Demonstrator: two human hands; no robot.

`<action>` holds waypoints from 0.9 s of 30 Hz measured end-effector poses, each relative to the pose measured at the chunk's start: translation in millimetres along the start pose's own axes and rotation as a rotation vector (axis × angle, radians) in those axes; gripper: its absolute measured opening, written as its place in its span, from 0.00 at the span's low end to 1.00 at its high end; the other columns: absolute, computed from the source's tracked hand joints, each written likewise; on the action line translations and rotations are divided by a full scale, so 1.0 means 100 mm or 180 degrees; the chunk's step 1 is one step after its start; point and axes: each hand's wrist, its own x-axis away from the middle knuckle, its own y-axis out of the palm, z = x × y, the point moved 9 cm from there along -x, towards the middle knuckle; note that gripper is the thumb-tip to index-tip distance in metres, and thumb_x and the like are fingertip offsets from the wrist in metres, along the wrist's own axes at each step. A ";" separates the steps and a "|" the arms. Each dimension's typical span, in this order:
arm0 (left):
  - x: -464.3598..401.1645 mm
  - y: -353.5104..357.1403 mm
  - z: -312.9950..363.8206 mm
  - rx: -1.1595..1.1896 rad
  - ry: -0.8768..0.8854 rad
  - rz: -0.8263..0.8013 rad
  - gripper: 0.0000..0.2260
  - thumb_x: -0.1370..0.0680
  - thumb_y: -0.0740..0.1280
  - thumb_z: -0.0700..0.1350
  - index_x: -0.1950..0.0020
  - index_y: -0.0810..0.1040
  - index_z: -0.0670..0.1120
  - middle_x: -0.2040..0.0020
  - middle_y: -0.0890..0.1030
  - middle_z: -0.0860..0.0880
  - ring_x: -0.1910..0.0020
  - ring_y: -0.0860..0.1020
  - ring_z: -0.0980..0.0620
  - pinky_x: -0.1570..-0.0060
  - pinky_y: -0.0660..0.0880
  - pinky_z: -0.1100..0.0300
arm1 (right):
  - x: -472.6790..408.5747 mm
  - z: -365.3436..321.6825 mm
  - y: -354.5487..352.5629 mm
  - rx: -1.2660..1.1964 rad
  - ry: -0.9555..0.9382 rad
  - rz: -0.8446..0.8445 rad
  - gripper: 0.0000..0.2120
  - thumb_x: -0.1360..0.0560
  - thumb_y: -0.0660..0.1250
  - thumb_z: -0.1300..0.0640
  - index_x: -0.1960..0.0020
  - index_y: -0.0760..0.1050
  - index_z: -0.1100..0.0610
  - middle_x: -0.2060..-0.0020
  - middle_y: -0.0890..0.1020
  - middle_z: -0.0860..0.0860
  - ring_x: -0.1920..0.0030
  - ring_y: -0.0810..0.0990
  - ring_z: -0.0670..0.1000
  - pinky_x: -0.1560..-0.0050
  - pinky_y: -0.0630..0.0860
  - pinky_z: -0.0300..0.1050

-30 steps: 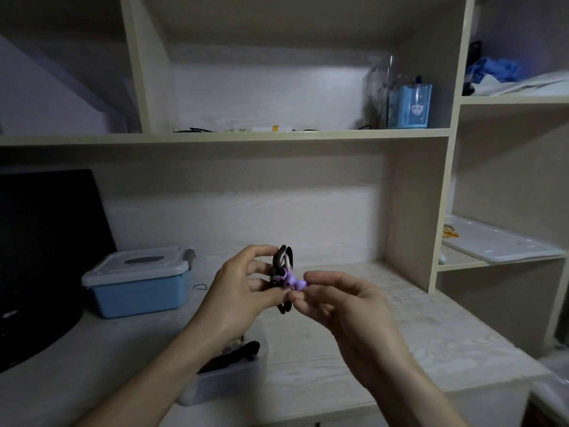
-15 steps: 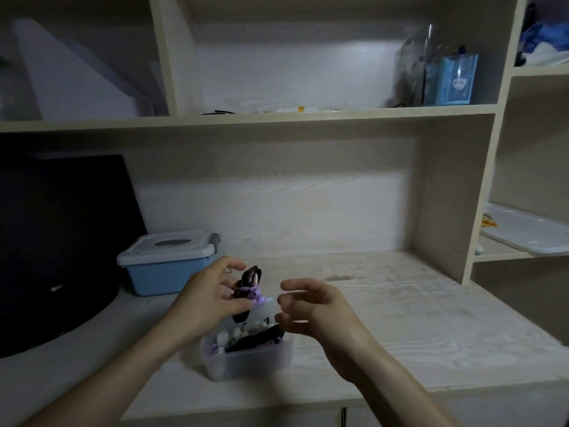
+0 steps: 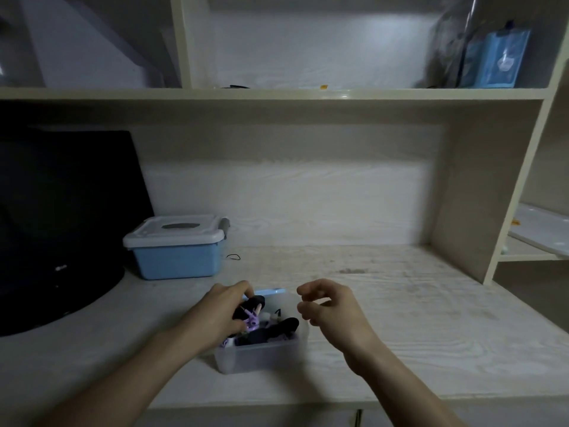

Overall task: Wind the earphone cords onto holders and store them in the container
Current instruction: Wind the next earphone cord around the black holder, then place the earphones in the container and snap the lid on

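Fingers [image 3: 243, 289] of my left hand [image 3: 220, 312] pinch the wound purple holder [image 3: 253, 317] over the clear container [image 3: 261, 355]; I'd lower, then release, right hand [image 3: 331, 306] half-curled, empty.

No text can be read; a small pale mark on the black monitor [image 3: 61, 267] is illegible.

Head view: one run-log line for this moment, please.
left hand: lowering wound earphone into clear container | right hand: empty, beside container

Pale wood desk [image 3: 385, 306]: clear container [image 3: 261, 355], lidded blue box [image 3: 177, 260], black monitor [image 3: 58, 223].
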 end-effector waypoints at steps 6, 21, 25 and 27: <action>-0.02 0.12 -0.08 -0.0363 -0.0029 -0.0173 0.19 0.28 0.73 0.43 0.40 0.73 0.53 0.44 0.77 0.46 0.52 0.79 0.48 0.51 0.78 0.53 | -0.12 0.08 0.08 0.0059 -0.0023 0.0000 0.07 0.27 0.71 0.63 0.53 0.82 0.52 0.53 0.83 0.51 0.60 0.81 0.48 0.58 0.78 0.45; 0.02 0.15 0.05 -0.1348 0.0283 -0.0302 0.20 0.28 0.70 0.38 0.37 0.75 0.49 0.41 0.76 0.47 0.40 0.73 0.46 0.42 0.72 0.53 | -0.49 0.16 0.13 0.0533 -0.0105 0.0242 0.07 0.28 0.71 0.63 0.51 0.84 0.56 0.57 0.83 0.51 0.56 0.83 0.52 0.56 0.78 0.46; 0.02 0.06 -0.11 -0.0646 0.0095 -0.0293 0.26 0.31 0.75 0.40 0.34 0.74 0.52 0.40 0.74 0.51 0.40 0.72 0.51 0.40 0.70 0.59 | -0.65 0.18 0.20 0.0758 -0.0103 0.0154 0.11 0.25 0.70 0.57 0.44 0.83 0.56 0.51 0.85 0.54 0.52 0.83 0.52 0.55 0.77 0.43; -0.01 -0.11 -0.21 -0.0139 -0.0017 0.0183 0.20 0.31 0.75 0.41 0.41 0.78 0.53 0.46 0.75 0.53 0.47 0.74 0.54 0.46 0.71 0.62 | -0.73 0.22 0.26 0.0761 -0.0025 0.0069 0.12 0.24 0.70 0.55 0.42 0.82 0.56 0.50 0.86 0.55 0.52 0.83 0.52 0.58 0.76 0.41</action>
